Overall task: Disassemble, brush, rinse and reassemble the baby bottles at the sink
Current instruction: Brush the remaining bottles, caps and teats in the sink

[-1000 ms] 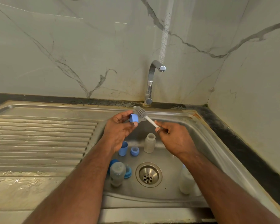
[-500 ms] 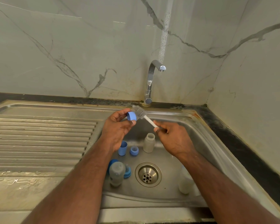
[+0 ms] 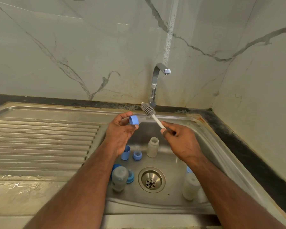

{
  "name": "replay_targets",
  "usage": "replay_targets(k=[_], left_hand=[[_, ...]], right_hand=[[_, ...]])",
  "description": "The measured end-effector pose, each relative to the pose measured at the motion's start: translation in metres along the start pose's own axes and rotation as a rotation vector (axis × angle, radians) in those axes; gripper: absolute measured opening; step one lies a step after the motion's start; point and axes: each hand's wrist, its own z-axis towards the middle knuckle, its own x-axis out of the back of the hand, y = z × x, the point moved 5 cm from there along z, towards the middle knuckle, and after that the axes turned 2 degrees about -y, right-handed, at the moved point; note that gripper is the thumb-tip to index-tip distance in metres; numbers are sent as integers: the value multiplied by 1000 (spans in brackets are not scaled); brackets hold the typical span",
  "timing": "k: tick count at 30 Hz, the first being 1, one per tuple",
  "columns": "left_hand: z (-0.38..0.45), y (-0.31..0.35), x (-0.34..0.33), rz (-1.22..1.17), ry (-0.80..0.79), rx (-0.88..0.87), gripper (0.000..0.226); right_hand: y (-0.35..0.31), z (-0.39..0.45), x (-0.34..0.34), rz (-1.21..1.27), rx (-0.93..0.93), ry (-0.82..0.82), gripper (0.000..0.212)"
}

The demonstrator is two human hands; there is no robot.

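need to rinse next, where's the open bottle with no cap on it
In the head view the uncapped bottle stands upright in the sink basin, behind the drain, just right of a small blue ring.

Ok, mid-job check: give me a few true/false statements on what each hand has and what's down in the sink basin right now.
1. The left hand pinches a blue collar ring. True.
2. The right hand holds a sponge. False: it holds the bottle brush by its white handle.
3. The brush head is inside the ring. False: it sits apart, up and to the right of it.
4. An open bottle stands upright behind the drain. True.
5. Water runs from the tap. False: no stream shows.
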Motion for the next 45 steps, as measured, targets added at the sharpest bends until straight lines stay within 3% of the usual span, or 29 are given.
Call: replay_targets(k=[2,6,9,12,18,22,26,38,45], left_hand=[[0,-1,0,87,-9,-23,48],[0,-4,-1,31,-39,-17,55],[5,-5,2,103,5,-43,54],[4,-4,3,6,20,11,45],[3,-4,1,22,11,6,45],[5,-5,3,87,9,-8,44],[7,-7,5,137,29,-25,46],[7,-6,5,56,6,-28,45],[7,-10,4,140,-14,-61,49]], right_hand=[[-4,-2,-7,-18,23,-25,39],[1,-1,-9,-36,0,-43,39],[6,1,-5,-31,-20,-34,40],[3,0,-5,-20,-15,-27,39],[-16,-8,-16,-53,97,-79,38],[-5,0,-9,-120,-9,-50,40],[-15,-6,-13,-54,68,-66,38],[7,4,-5,-188,-83,-75,37],[2,2,-11,-117,-44,-84,39]])
